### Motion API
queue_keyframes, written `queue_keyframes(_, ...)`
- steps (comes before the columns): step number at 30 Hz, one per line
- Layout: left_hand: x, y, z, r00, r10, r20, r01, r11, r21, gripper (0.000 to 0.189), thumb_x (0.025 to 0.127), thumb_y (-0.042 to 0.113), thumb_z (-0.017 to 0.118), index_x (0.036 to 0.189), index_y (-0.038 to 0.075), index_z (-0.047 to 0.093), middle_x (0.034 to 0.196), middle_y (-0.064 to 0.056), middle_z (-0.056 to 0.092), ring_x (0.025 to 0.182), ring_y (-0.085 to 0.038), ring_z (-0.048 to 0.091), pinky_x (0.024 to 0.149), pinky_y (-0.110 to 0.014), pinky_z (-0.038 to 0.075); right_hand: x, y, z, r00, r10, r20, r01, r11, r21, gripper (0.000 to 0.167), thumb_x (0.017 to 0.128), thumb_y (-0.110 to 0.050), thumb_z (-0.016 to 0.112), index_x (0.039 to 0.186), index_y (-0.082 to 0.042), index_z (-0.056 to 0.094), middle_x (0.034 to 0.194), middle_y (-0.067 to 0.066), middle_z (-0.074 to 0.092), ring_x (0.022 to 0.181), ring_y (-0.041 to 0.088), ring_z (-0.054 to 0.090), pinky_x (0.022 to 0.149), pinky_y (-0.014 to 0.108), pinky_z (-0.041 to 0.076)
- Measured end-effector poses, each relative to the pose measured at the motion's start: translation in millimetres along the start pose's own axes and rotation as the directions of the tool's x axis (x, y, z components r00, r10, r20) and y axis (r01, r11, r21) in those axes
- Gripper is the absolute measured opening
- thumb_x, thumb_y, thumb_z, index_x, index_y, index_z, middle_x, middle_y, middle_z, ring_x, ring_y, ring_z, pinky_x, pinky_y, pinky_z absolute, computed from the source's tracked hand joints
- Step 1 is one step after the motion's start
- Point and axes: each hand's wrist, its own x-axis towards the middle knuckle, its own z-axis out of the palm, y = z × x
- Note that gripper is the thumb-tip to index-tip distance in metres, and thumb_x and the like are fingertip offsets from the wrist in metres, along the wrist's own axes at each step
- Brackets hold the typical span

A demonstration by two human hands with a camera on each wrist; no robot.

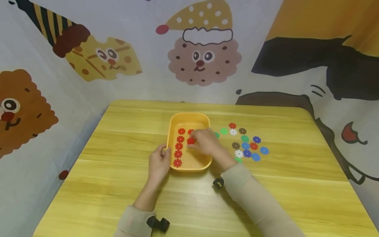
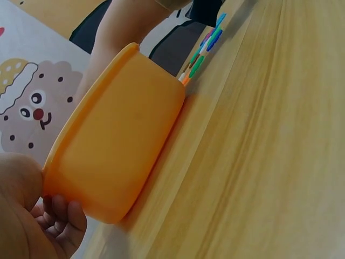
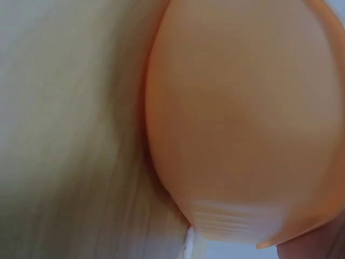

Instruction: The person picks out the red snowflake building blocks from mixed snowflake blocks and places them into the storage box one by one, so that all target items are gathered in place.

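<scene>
A yellow-orange plastic tray [image 1: 193, 163] lies on the table, with a column of several red flower-shaped discs [image 1: 178, 153] along its left side. My left hand [image 1: 159, 163] holds the tray's left wall, thumb by the rim and fingers against the outside, as the left wrist view also shows with the tray [image 2: 118, 129]. Inside the tray, my right hand [image 1: 205, 140] pinches a red disc [image 1: 190, 141] near the floor. Another red disc [image 1: 190, 131], partly covered by the fingers, begins a second column. In the right wrist view the tray's outer wall [image 3: 242, 118] hides the fingers.
Loose discs in blue, green, white, brown and red, among them a blue disc [image 1: 264, 150], lie scattered on the wooden table [image 1: 118, 138] right of the tray. A cloth with cartoon figures [image 1: 204, 62] hangs behind the table.
</scene>
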Motion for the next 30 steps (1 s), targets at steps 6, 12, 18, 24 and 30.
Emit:
queue_keyframes(6, -0.6, -0.3, 0.2, 1.000, -0.019, 0.000, 0.019, 1.000, -0.001, 0.030, 0.101, 0.011, 0.060, 0.124, -0.008, 0.064, 0.065, -0.005, 0.053, 0.052, -0.014, 0.046, 0.044, -0.022, 0.038, -1.3, -2.0, 2.5, 0.999, 0.002, 0.038, 0.002, 0.994, -0.105, 0.041, 0.081, -0.046, 0.082, 0.106, -0.015, 0.073, 0.089, -0.006, 0.069, 0.082, 0.014, 0.061, 0.095, 0.041, 0.040)
queue_keyframes(12, -0.6, -0.3, 0.6, 1.000, -0.028, 0.001, 0.028, 1.000, -0.004, 0.031, 0.102, 0.013, 0.060, 0.125, -0.007, 0.064, 0.066, -0.006, 0.054, 0.052, -0.014, 0.046, 0.044, -0.021, 0.037, -1.6, 2.1, 5.0, 1.000, -0.018, 0.017, 0.019, 0.997, -0.078, 0.035, 0.087, -0.045, 0.078, 0.106, -0.016, 0.073, 0.093, -0.006, 0.072, 0.087, 0.014, 0.064, 0.094, 0.039, 0.039)
queue_keyframes(18, -0.3, -0.4, 0.8, 1.000, -0.020, 0.000, 0.020, 1.000, -0.012, 0.031, 0.101, 0.012, 0.060, 0.125, -0.007, 0.064, 0.066, -0.006, 0.054, 0.052, -0.014, 0.046, 0.043, -0.021, 0.037, -3.4, 3.1, 1.9, 0.998, -0.055, 0.027, 0.056, 0.997, -0.054, 0.019, 0.096, -0.025, 0.071, 0.112, -0.016, 0.074, 0.101, -0.005, 0.075, 0.094, 0.015, 0.068, 0.093, 0.038, 0.038)
queue_keyframes(24, -0.2, -1.2, 1.1, 1.000, -0.025, -0.001, 0.025, 1.000, -0.006, 0.030, 0.101, 0.012, 0.060, 0.124, -0.006, 0.065, 0.066, -0.006, 0.054, 0.053, -0.015, 0.046, 0.044, -0.022, 0.038, -5.2, 2.2, -0.6, 0.994, -0.064, 0.083, 0.075, 0.988, -0.135, 0.027, 0.096, -0.019, 0.069, 0.123, -0.019, 0.072, 0.105, -0.005, 0.074, 0.095, 0.014, 0.065, 0.095, 0.039, 0.036)
queue_keyframes(30, -0.3, -1.0, 1.0, 1.000, -0.011, -0.002, 0.011, 1.000, 0.000, 0.029, 0.101, 0.011, 0.060, 0.124, -0.007, 0.065, 0.066, -0.006, 0.054, 0.052, -0.014, 0.046, 0.043, -0.022, 0.038, -4.3, 5.4, 0.5, 0.998, -0.060, 0.013, 0.060, 0.998, -0.014, 0.021, 0.097, -0.019, 0.068, 0.118, -0.015, 0.072, 0.112, -0.001, 0.073, 0.105, 0.019, 0.065, 0.102, 0.042, 0.038)
